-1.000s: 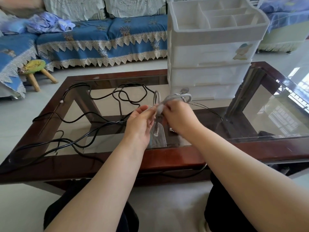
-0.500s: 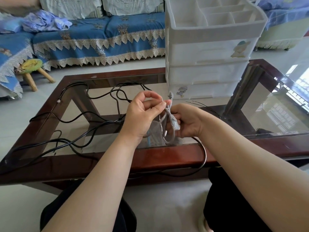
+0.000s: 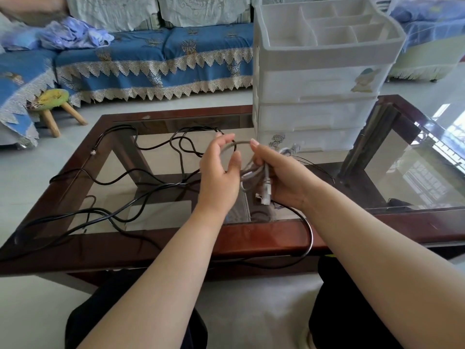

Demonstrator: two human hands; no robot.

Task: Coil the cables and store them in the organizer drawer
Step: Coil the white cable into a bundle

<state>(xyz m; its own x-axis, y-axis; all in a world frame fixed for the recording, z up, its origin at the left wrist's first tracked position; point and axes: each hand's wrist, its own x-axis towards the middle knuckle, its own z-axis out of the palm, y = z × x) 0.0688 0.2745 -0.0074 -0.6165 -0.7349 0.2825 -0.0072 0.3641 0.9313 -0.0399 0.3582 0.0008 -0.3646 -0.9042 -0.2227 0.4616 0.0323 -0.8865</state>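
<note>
Lower frame: both forearms reach up from the bottom edge toward the middle of the picture, above the near wooden rail of the glass table (image 3: 251, 244). A slack length of the grey cable (image 3: 311, 238) sags over that rail at lower centre right.

Centre of frame: the right hand (image 3: 281, 180) grips a bundle of grey turns in curled fingers, with a white plug (image 3: 266, 191) hanging below the palm. The left hand (image 3: 219, 172) is curled round the newest loop, fingertips on the arc at the top, thumb on the inner side. Half a second ago both hands were drawn close together on the bundle, plug end upward; now they are set apart and a round loop stands open between them, plug downward. One second ago the bundle was held higher, near the cabinet. Judgement: another turn is being laid on; coiling of this cable is under way, not finished, since the slack remains.

Left of centre: a long black cable (image 3: 120, 177) lies loose and uncoiled across the glass, unchanged in its lie over the last second. Judgement: it remains to be done.

Upper right: the white drawer cabinet (image 3: 317, 114) stands on the far side of the table, all three drawers closed. Nothing is stored yet.

Upper left: a blue sofa (image 3: 156, 59) and a small stool (image 3: 54, 99).
</note>
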